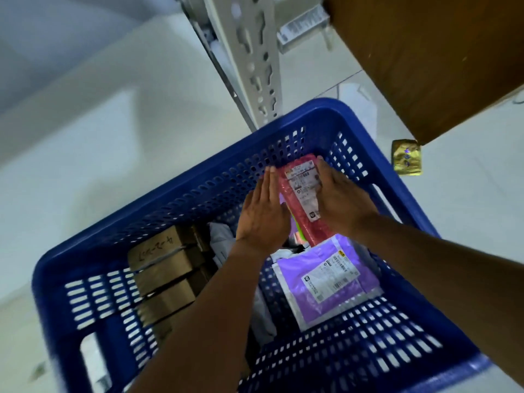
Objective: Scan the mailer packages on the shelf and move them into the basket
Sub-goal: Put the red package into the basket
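Both my hands reach down into a blue perforated plastic basket (198, 177) on the floor. Between them is a red-pink mailer (300, 199) with a white printed label, lying near the basket's far wall. My left hand (262, 211) lies flat with straight fingers against the mailer's left edge. My right hand (340, 199) covers its right edge, fingers curved over the label. A purple mailer (323, 285) with a white label lies lower in the basket, to the right. The shelf's contents are out of view.
Several brown cardboard boxes (164, 273) stand in a row in the basket's left half, with grey-white bags (224, 242) beside them. A white slotted shelf post (249, 58) rises behind the basket. A brown board (425, 61) fills the upper right; a gold packet (407, 161) lies on the floor.
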`<state>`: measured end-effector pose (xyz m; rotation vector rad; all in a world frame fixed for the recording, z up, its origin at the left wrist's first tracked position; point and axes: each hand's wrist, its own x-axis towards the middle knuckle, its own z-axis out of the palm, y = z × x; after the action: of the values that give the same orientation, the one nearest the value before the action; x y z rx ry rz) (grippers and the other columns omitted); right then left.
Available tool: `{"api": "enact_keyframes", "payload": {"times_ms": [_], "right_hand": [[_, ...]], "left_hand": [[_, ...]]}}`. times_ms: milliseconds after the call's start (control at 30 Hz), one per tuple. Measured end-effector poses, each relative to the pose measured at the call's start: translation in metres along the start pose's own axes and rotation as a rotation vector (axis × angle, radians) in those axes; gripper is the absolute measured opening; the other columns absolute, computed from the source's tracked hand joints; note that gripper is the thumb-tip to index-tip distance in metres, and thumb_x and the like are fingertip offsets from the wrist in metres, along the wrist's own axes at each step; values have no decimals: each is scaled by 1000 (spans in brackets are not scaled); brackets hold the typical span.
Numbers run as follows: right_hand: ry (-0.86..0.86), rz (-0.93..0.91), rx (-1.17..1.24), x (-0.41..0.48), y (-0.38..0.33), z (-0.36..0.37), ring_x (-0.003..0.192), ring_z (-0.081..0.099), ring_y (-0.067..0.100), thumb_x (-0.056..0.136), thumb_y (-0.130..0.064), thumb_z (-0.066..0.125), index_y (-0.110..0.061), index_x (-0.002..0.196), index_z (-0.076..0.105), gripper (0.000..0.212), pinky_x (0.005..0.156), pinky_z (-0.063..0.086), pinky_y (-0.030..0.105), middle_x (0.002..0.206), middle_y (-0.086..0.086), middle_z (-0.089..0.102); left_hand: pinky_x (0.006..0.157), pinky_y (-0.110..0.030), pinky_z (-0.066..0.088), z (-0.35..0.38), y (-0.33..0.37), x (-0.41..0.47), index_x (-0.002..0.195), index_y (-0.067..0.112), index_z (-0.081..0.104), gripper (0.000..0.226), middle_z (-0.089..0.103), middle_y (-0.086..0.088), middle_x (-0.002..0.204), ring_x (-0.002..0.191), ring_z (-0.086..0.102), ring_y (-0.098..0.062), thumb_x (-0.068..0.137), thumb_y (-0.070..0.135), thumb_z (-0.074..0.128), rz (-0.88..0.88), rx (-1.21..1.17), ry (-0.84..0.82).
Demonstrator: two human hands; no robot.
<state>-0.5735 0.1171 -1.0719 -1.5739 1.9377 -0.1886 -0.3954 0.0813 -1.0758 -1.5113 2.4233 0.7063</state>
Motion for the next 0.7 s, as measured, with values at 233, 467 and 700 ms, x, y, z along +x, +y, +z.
{"api": "enact_keyframes", "payload": {"times_ms": [233,467,700], "right_hand": [[-34,62,44,-25,-63,-58,131,50,31,97,-57,22,-17,148,28,65,105,45,51,146,10,48],[-117,3,-18,-59,-146,-110,144,33,29,104,-52,29,-12,155,20,66,113,32,45,158,11,34],[-123,-125,-107,-89,-238,-168,140,38,30,104,-52,31,-12,151,29,62,110,38,44,152,13,42]], "left_hand": [[123,-41,17,-84,14,-46,159,10,-3,67,3,-10,167,153,11,-28,106,30,33,-215,-283,-78],[118,-39,25,-176,6,-96,160,13,5,63,18,-10,165,149,26,-27,107,36,31,-237,-306,2],[107,-41,36,-250,-3,-172,155,14,25,56,45,-13,151,135,45,-33,106,41,32,-373,-500,81]]}}
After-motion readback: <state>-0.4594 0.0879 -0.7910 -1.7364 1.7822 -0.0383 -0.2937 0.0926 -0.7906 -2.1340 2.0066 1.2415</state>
